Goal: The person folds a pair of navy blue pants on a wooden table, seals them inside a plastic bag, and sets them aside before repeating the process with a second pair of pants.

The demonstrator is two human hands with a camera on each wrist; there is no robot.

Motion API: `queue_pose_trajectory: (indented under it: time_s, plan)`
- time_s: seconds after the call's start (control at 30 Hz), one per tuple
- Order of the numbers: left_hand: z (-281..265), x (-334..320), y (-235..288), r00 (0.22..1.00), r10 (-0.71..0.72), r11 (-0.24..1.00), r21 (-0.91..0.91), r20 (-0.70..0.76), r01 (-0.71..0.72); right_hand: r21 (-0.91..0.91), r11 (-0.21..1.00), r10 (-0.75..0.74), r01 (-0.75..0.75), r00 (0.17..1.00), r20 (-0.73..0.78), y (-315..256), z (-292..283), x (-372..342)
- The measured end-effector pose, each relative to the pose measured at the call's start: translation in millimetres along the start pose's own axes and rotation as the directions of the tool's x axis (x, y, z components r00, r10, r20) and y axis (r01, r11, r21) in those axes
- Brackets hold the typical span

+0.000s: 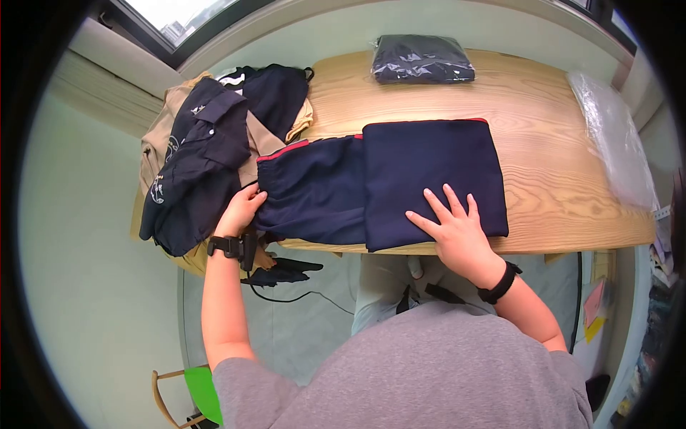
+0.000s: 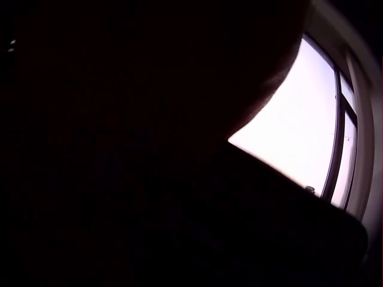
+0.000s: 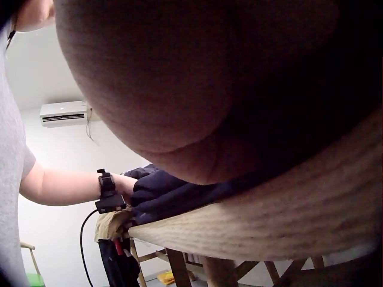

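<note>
Navy trousers with red piping and a gathered waist end lie across the table, their right part folded into a flat, squarish panel. At the waist end, my left hand pinches the near-left corner of the cloth. My right hand rests flat on the folded panel near the table's front edge, fingers spread. The left wrist view is mostly dark. In the right wrist view, my right palm fills the upper part, and my left hand shows beyond it at the navy cloth.
A heap of dark and tan clothes lies left of the trousers. Toward the back of the wooden table sits a dark garment in clear plastic. Clear plastic bags lie along the right edge. A cable hangs from my left wrist.
</note>
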State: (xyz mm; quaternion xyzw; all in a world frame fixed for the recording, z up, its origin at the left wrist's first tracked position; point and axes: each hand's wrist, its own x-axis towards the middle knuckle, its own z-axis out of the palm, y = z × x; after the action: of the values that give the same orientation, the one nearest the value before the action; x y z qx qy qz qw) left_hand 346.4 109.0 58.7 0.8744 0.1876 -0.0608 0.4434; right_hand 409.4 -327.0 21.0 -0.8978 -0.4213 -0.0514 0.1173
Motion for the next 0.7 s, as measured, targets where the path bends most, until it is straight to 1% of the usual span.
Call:
queue_pose_trajectory:
  time_s: [0.03,0.07,0.1,0.13,0.17,0.2,0.23,0.3,0.33,0.37,0.4,0.43,0.47,0.53,0.6,0.63,0.67,0.7]
  plan:
    - [2,3,-3,1.000,0.007,1.000,0.003,0.005,-0.007,-0.002,1.000,0.003,-0.003,1.000,0.002,0,0,0]
    - [5,4,-4,0.991,-0.031,0.999,0.037,-0.129,0.036,-0.004,1.000,0.004,-0.004,1.000,0.004,-1,0,0]
    - [6,6,-5,0.962,-0.063,0.995,0.064,-0.264,0.083,-0.005,1.000,0.004,-0.004,1.000,-0.002,0,1,0]
    - [2,8,-5,0.963,-0.058,0.995,0.066,-0.263,0.078,-0.006,1.000,0.007,-0.007,1.000,-0.006,0,1,0]
    - [-2,7,3,0.958,-0.211,0.976,0.014,-0.196,0.218,-0.002,1.000,0.005,-0.005,1.000,-0.006,0,1,0]
    - [-4,6,7,0.925,-0.359,0.933,-0.029,-0.121,0.358,0.002,1.000,0.003,-0.003,1.000,-0.003,0,1,0]
    - [-5,6,6,0.925,-0.360,0.933,-0.029,-0.119,0.359,0.003,1.000,0.004,-0.004,1.000,-0.001,0,1,-1]
    - [-6,5,9,0.929,-0.368,0.925,-0.117,-0.041,0.361,-0.001,1.000,0.000,0.000,1.000,0.004,1,1,-1]
    - [-8,3,10,0.929,-0.367,0.926,-0.114,-0.041,0.361,0.001,1.000,0.002,-0.002,1.000,0.003,1,1,0]
    - [-9,-2,19,0.941,-0.337,0.902,-0.281,0.011,0.327,0.002,1.000,0.001,-0.001,1.000,0.003,1,1,0]
    - [-11,-8,28,0.952,-0.299,0.849,-0.439,0.060,0.294,0.005,1.000,0.003,-0.003,1.000,0.005,0,1,-1]
    - [-14,-12,36,0.964,-0.254,0.832,-0.492,0.077,0.258,0.009,1.000,0.013,-0.013,1.000,0.004,0,2,-1]
    - [-15,-12,42,0.973,-0.231,0.831,-0.517,0.015,0.205,0.012,1.000,0.005,-0.005,1.000,0.009,1,2,0]
    - [-18,-19,71,0.984,-0.155,0.792,-0.606,-0.088,0.071,0.007,1.000,0.015,-0.015,1.000,0.015,2,3,-1]
    - [-23,-23,106,0.986,-0.055,0.782,-0.621,-0.160,-0.057,-0.003,1.000,-0.012,0.012,1.000,0.013,3,5,-2]
    - [-15,-28,134,0.982,0.012,0.777,-0.616,-0.189,-0.128,-0.016,1.000,-0.017,0.017,1.000,0.009,4,8,-2]
    - [0,-38,170,0.980,0.069,0.773,-0.610,-0.188,-0.172,-0.029,0.999,-0.015,0.015,1.000,0.012,4,8,-2]
    - [10,-38,190,0.977,0.135,0.790,-0.577,-0.166,-0.208,-0.028,1.000,-0.011,0.011,1.000,0.012,4,9,-2]
